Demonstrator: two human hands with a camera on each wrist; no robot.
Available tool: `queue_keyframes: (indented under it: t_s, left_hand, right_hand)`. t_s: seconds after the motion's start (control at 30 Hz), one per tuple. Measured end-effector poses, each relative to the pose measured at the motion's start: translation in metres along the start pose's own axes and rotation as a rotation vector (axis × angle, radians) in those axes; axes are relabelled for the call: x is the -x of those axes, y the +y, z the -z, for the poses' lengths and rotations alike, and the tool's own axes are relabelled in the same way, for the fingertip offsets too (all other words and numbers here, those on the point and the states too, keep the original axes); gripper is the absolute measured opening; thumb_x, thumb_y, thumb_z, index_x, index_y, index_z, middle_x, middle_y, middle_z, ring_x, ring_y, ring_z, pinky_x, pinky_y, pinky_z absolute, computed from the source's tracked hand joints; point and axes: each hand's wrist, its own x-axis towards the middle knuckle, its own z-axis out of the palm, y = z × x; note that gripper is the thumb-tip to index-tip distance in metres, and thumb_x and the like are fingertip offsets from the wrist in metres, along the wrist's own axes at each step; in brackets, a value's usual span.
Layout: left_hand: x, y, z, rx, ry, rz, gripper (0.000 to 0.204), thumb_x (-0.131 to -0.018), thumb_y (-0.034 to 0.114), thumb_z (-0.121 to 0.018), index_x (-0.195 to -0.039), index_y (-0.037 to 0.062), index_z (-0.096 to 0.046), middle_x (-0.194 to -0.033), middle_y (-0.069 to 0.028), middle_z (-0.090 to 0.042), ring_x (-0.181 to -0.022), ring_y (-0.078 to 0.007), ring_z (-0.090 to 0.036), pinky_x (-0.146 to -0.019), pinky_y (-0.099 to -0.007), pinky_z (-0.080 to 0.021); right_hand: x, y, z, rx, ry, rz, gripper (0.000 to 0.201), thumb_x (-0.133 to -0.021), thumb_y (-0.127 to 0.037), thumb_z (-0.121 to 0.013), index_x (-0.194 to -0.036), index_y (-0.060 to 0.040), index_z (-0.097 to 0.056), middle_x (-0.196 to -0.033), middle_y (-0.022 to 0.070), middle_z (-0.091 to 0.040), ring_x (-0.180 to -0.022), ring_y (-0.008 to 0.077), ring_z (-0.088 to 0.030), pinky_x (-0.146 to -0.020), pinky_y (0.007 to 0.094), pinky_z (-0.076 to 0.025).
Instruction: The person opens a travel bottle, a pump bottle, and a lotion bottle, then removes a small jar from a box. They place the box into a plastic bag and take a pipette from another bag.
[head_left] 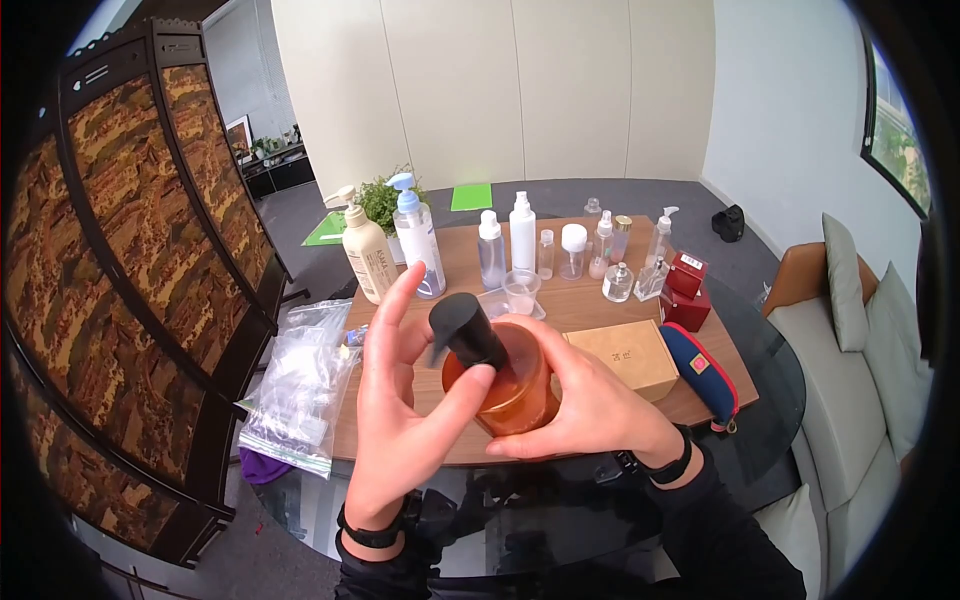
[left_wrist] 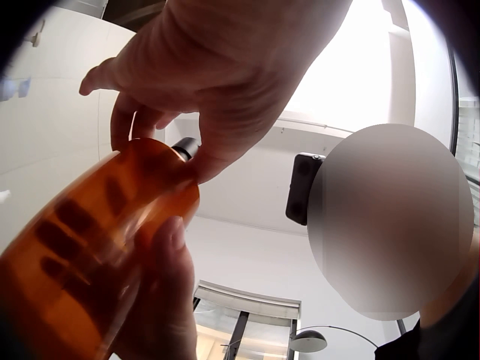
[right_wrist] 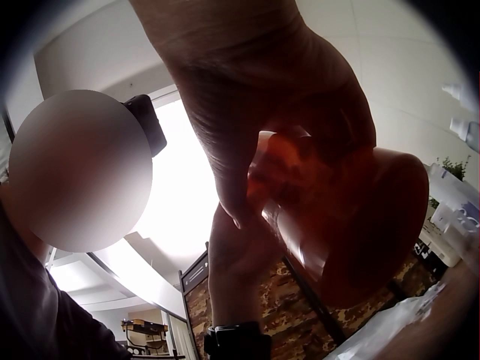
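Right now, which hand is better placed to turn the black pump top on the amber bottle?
Probably the left hand: its thumb is already against the black pump top, while the right hand grips the amber bottle and can steady it.

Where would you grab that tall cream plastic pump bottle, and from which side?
I'd grip the cream pump bottle round its body, below the shoulders, coming from the left. It stands upright, its body broader than the neck, and the clear bottle with a light-blue pump crowds its right side.
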Motion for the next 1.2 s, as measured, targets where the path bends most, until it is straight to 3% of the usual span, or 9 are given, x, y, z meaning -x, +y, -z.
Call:
queue_keyframes:
  t_s: [0.07, 0.27, 0.37, 0.47, 0.57, 0.77, 0.87, 0.97, 1.2]
  left_hand:
    - [0.0, -0.002, 0.003, 0.122, 0.013, 0.048, 0.082, -0.078, 0.002, -0.07, -0.145, 0.0003, -0.025, -0.126, -0.013, -0.05, -0.113, -0.0174, -0.051, -0.102, -0.0366, -0.039]
    - [-0.001, -0.005, 0.002, -0.095, -0.003, -0.047, 0.078, -0.079, -0.001, -0.064, -0.145, -0.0001, -0.023, -0.13, -0.0142, -0.048, -0.117, -0.0185, -0.05, -0.103, -0.0364, -0.038]
    - [0.001, 0.003, 0.002, 0.175, -0.012, 0.084, 0.079, -0.079, 0.0, -0.067, -0.145, 0.0002, -0.024, -0.129, -0.0138, -0.05, -0.118, -0.0182, -0.049, -0.104, -0.0371, -0.037]
    - [-0.002, 0.0, -0.002, 0.224, -0.016, -0.019, 0.078, -0.08, 0.0, -0.067, -0.145, -0.0001, -0.025, -0.127, -0.0136, -0.052, -0.115, -0.0179, -0.053, -0.101, -0.0348, -0.04]
    - [0.0, -0.004, 0.001, -0.081, -0.044, -0.083, 0.074, -0.082, -0.002, -0.063, -0.145, -0.0001, -0.024, -0.128, -0.0145, -0.052, -0.117, -0.0186, -0.053, -0.101, -0.0345, -0.039]
    - [0.001, 0.012, -0.006, 0.301, -0.01, 0.149, 0.078, -0.08, 0.003, -0.069, -0.144, 0.0004, -0.025, -0.117, -0.0129, -0.058, -0.116, -0.0187, -0.053, -0.102, -0.0342, -0.037]
    - [-0.001, -0.005, -0.007, 0.172, 0.022, -0.05, 0.076, -0.082, 0.002, -0.069, -0.144, -0.0008, -0.025, -0.108, -0.0118, -0.062, -0.11, -0.0185, -0.057, -0.1, -0.0326, -0.039]
    - [-0.002, -0.005, 0.0, 0.012, -0.02, -0.063, 0.074, -0.083, 0.001, -0.066, -0.145, -0.0009, -0.024, -0.11, -0.012, -0.061, -0.11, -0.0184, -0.056, -0.101, -0.0328, -0.038]
    - [0.001, 0.006, -0.003, 0.257, -0.017, 0.068, 0.074, -0.082, 0.002, -0.069, -0.143, -0.0014, -0.027, -0.117, -0.0118, -0.058, -0.112, -0.0173, -0.054, -0.1, -0.0325, -0.039]
  right_hand:
    - [0.0, 0.0, 0.001, -0.011, -0.01, -0.018, 0.096, -0.067, -0.037, -0.083, -0.142, -0.0112, -0.029, -0.127, 0.0203, -0.053, -0.115, 0.0346, -0.056, -0.096, 0.0408, -0.045]
    - [0.0, 0.002, -0.002, -0.002, -0.003, 0.01, 0.097, -0.066, -0.038, -0.083, -0.142, -0.0105, -0.028, -0.125, 0.021, -0.053, -0.114, 0.0353, -0.056, -0.095, 0.0404, -0.045]
    - [0.0, 0.0, -0.001, -0.006, -0.014, -0.02, 0.098, -0.066, -0.039, -0.083, -0.142, -0.01, -0.028, -0.125, 0.0212, -0.053, -0.114, 0.0353, -0.057, -0.095, 0.0403, -0.045]
    - [0.0, 0.0, -0.002, -0.009, -0.026, -0.038, 0.099, -0.066, -0.039, -0.083, -0.142, -0.009, -0.028, -0.126, 0.0213, -0.053, -0.114, 0.0349, -0.057, -0.095, 0.0401, -0.045]
    - [0.0, 0.001, -0.002, -0.004, -0.018, -0.025, 0.099, -0.066, -0.04, -0.083, -0.142, -0.0081, -0.028, -0.125, 0.0216, -0.053, -0.114, 0.0346, -0.057, -0.095, 0.04, -0.045]
    - [0.001, 0.002, -0.002, -0.059, -0.017, -0.031, 0.099, -0.066, -0.04, -0.083, -0.142, -0.0082, -0.029, -0.126, 0.0208, -0.053, -0.115, 0.0341, -0.056, -0.096, 0.0397, -0.045]
    - [0.001, 0.0, -0.001, -0.04, -0.029, -0.031, 0.099, -0.066, -0.041, -0.083, -0.142, -0.0087, -0.028, -0.126, 0.0206, -0.053, -0.116, 0.0341, -0.056, -0.096, 0.0397, -0.044]
    - [0.001, 0.0, -0.002, -0.03, -0.023, -0.017, 0.099, -0.066, -0.041, -0.083, -0.142, -0.0088, -0.028, -0.126, 0.0209, -0.053, -0.116, 0.0341, -0.056, -0.097, 0.0396, -0.044]
    - [0.002, 0.004, -0.002, -0.084, -0.035, -0.021, 0.1, -0.065, -0.041, -0.084, -0.142, -0.0095, -0.028, -0.126, 0.0199, -0.053, -0.116, 0.0342, -0.056, -0.097, 0.0393, -0.044]
